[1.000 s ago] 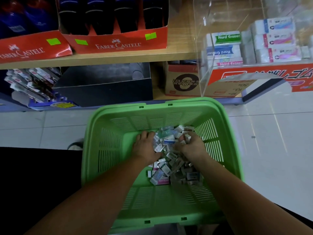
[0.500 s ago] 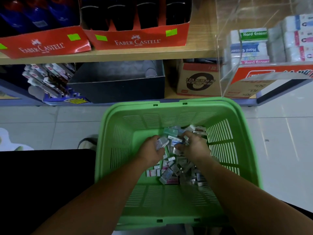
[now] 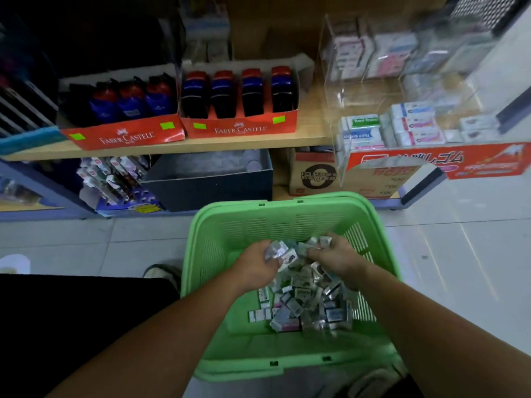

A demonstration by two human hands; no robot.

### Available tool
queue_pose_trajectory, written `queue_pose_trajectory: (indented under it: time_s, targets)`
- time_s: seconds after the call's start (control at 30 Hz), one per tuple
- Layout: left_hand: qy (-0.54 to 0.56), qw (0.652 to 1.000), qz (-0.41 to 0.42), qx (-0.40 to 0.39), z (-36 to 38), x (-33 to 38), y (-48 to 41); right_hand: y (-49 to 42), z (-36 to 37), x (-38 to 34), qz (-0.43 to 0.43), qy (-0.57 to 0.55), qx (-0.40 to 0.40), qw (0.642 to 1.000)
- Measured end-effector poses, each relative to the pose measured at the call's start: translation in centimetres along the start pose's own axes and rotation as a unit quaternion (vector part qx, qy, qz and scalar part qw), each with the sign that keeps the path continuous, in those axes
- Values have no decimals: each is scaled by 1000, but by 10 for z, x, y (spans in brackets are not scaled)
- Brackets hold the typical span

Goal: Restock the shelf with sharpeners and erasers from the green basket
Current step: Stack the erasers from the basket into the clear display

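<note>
Grip state: my left grip (image 3: 255,265) was curled round a small cluster of wrapped packets (image 3: 301,305), pinching them between fingertips and thumb. My right grip (image 3: 339,259) was curled likewise round a second cluster. Both grips sat close together over the far end of the loose heap. I could not tell whether either handful had cleared the heap below.

Location of stock: the remaining packets lay jumbled on the floor of the green basket (image 3: 191,254), massed toward its right wall. They shared no common long axis. I could not tell from this view which of them were erasers and which sharpeners.

Governing relation: the clear case (image 3: 330,90) stood on the shelf (image 3: 201,143), ahead of, above and to the right of both grips, well apart from the basket. The stacked erasers (image 3: 411,124) inside it lay flat, long sides running left to right and labels facing me. My right grip was the nearer of the two to that case. The red trays (image 3: 238,126) of dark upright items stood ahead and to the left, nearer my left grip.

Judgement: the next move would have been a lift up and forward to the right. The jumbled handfuls would probably have needed turning flat to match the stacks.
</note>
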State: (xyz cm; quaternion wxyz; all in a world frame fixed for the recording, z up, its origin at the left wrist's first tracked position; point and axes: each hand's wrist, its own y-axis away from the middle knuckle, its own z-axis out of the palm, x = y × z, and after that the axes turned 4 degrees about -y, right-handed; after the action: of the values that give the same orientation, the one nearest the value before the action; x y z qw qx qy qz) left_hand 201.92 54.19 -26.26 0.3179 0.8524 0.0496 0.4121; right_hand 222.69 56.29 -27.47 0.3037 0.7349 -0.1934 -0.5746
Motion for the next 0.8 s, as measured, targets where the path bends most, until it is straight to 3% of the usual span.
queue_pose_trajectory:
  time_s: [0.2, 0.5, 0.8]
  targets:
    - [12, 998, 47, -36, -44, 55, 37, 47, -17, -62, -19, 61, -77, 995]
    - [70, 983, 166, -24, -104, 138, 94, 136, -59, -173, -23, -89, -76, 993]
    - [108, 968, 217, -56, -98, 177, 97, 150, -66, -178, -84, -147, -94, 981]
